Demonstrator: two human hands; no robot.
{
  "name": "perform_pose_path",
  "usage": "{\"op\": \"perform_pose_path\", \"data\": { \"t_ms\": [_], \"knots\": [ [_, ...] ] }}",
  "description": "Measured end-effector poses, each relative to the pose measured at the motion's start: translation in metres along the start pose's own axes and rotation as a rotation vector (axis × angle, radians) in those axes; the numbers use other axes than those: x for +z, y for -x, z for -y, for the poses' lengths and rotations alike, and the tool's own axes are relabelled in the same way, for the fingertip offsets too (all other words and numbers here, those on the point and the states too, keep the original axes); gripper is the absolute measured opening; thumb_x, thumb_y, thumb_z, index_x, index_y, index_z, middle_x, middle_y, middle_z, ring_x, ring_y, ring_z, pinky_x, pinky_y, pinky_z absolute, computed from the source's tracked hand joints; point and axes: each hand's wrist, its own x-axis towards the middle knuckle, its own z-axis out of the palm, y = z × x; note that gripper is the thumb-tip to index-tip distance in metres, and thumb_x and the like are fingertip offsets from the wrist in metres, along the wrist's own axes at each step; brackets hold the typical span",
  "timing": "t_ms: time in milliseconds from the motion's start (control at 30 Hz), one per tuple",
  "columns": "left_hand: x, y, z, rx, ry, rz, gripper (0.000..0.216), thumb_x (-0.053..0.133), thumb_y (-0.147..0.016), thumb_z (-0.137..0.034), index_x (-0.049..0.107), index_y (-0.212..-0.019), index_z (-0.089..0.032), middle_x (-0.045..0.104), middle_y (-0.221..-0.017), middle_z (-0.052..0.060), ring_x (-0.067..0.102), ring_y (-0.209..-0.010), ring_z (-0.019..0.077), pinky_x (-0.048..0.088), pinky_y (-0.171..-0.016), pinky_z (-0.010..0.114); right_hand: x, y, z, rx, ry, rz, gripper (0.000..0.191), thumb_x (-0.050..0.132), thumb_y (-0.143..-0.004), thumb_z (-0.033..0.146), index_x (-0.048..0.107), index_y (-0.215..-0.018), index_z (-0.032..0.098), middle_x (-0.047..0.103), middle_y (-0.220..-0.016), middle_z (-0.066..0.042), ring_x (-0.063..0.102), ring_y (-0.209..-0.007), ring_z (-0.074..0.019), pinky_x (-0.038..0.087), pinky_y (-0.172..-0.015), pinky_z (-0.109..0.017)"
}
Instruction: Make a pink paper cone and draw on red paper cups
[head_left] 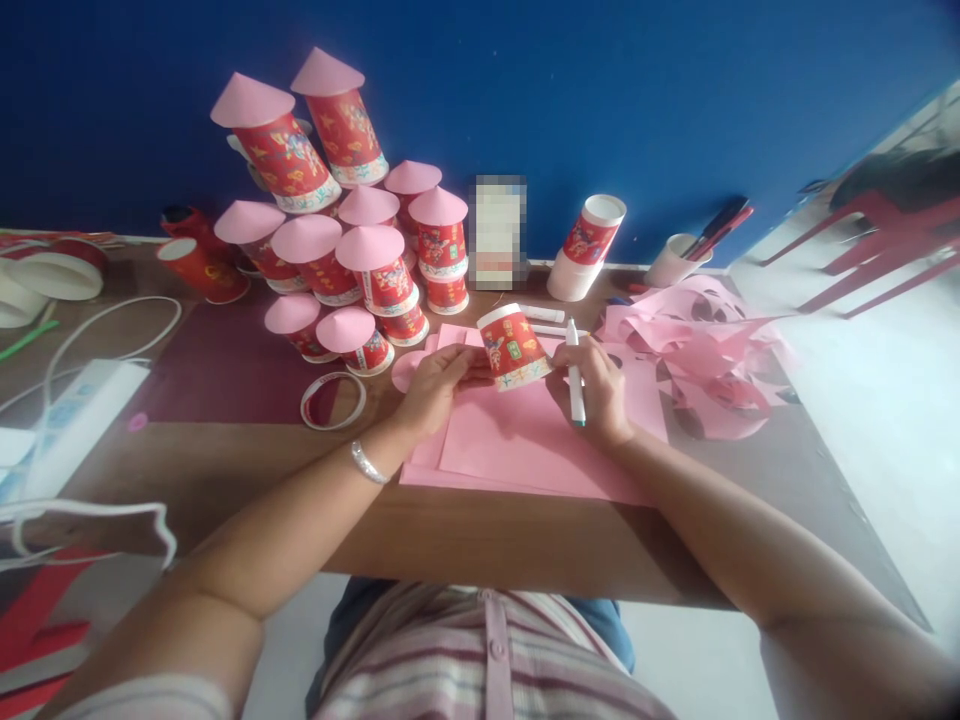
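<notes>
My left hand (454,375) grips a red paper cup (514,345) from its left side. The cup is tilted, with a colourful print and a white band drawn with blue-green marks at its lower end. In my right hand (596,385) is a white marker (575,372), held upright with a dark green end pointing down; some of these fingers are at the cup's right edge. Beneath both hands lie pink paper sheets (525,450). A pink paper disc (409,370) partly shows beside my left hand.
Stacked red cups with pink cone tops (371,250) stand at the back left. Behind the sheets is a cup stack (587,245), beside a pen cup (675,262). Pink paper scraps (720,350) lie right. A tape roll (333,400) and power strip (82,425) are left.
</notes>
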Motion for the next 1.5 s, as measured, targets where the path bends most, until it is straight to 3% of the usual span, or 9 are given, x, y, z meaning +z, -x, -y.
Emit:
{"op": "perform_pose_path", "data": {
  "t_ms": [133,267,367,533,700,900,1033,1233,1500],
  "knots": [
    [-0.004,-0.002,0.002,0.076,-0.064,-0.050,0.035,0.086,-0.079,-0.043,0.072,-0.094,-0.015,0.078,-0.096,0.005,0.074,-0.087,0.0167,0.059,-0.085,0.033,0.002,0.002,0.003,-0.024,0.032,-0.025,0.021,0.056,-0.089,0.006,0.055,-0.095,0.025,0.062,-0.082,0.001,0.060,-0.068,-0.0134,0.051,-0.061,-0.026],
    [-0.001,-0.001,0.000,0.044,-0.026,0.097,0.055,0.082,-0.080,-0.057,0.068,-0.118,-0.019,0.076,-0.115,0.009,0.073,-0.105,0.0231,0.058,-0.091,0.037,0.003,0.006,0.007,-0.085,0.114,0.055,0.020,0.057,-0.093,0.007,0.058,-0.101,0.026,0.060,-0.084,0.000,0.060,-0.069,-0.0136,0.046,-0.054,-0.024],
    [0.003,0.003,-0.004,0.013,-0.121,0.218,0.058,0.089,-0.077,-0.039,0.064,-0.127,-0.023,0.073,-0.122,0.007,0.069,-0.116,0.0235,0.054,-0.099,0.037,0.003,0.010,0.010,-0.185,0.171,0.143,0.018,0.057,-0.095,0.009,0.058,-0.105,0.024,0.057,-0.083,-0.001,0.056,-0.064,-0.0135,0.042,-0.050,-0.025],
    [0.004,0.008,-0.008,-0.013,-0.273,0.275,0.061,0.090,-0.074,-0.029,0.060,-0.126,-0.021,0.071,-0.113,0.006,0.068,-0.104,0.0226,0.054,-0.094,0.039,0.004,0.012,0.014,-0.270,0.128,0.245,0.020,0.056,-0.098,0.010,0.058,-0.112,0.024,0.057,-0.082,0.001,0.053,-0.060,-0.0122,0.041,-0.050,-0.025],
    [0.002,0.009,-0.007,-0.033,-0.260,0.270,0.070,0.093,-0.070,-0.030,0.056,-0.129,-0.022,0.070,-0.120,0.008,0.069,-0.110,0.0249,0.056,-0.096,0.041,0.002,0.010,0.013,-0.216,0.080,0.222,0.016,0.059,-0.098,0.013,0.060,-0.110,0.023,0.061,-0.084,-0.001,0.060,-0.066,-0.0123,0.044,-0.052,-0.024],
    [0.010,0.012,-0.009,-0.023,-0.291,0.180,0.060,0.091,-0.074,-0.034,0.059,-0.123,-0.019,0.072,-0.114,0.009,0.071,-0.105,0.0242,0.056,-0.095,0.043,-0.005,0.006,0.015,-0.197,-0.068,0.193,0.030,0.057,-0.105,0.029,0.060,-0.134,0.022,0.064,-0.087,-0.003,0.065,-0.071,-0.0158,0.053,-0.057,-0.028],
    [0.012,0.011,-0.009,0.005,-0.322,0.176,0.060,0.092,-0.071,-0.035,0.060,-0.119,-0.019,0.072,-0.109,0.008,0.070,-0.100,0.0233,0.057,-0.092,0.041,-0.015,-0.005,0.023,0.011,-0.195,0.078,0.044,0.044,-0.109,0.052,0.069,-0.129,0.023,0.063,-0.083,-0.004,0.066,-0.072,-0.0187,0.059,-0.065,-0.036],
    [0.009,0.011,-0.008,0.007,-0.371,0.192,0.057,0.091,-0.073,-0.036,0.059,-0.117,-0.022,0.069,-0.100,0.004,0.067,-0.093,0.0204,0.058,-0.084,0.037,-0.026,-0.020,0.031,0.317,-0.347,-0.013,0.011,0.060,-0.104,0.032,0.065,-0.104,0.023,0.065,-0.065,0.004,0.067,-0.055,-0.0149,0.053,-0.053,-0.030],
    [0.011,0.013,-0.001,0.086,-0.485,0.183,0.068,0.091,-0.072,-0.041,0.052,-0.125,-0.022,0.063,-0.108,0.006,0.063,-0.096,0.0211,0.054,-0.083,0.038,-0.022,-0.014,0.041,0.200,-0.140,0.034,0.009,0.068,-0.097,0.023,0.059,-0.098,0.026,0.073,-0.076,0.002,0.075,-0.069,-0.0168,0.058,-0.058,-0.029]
  ]
}}
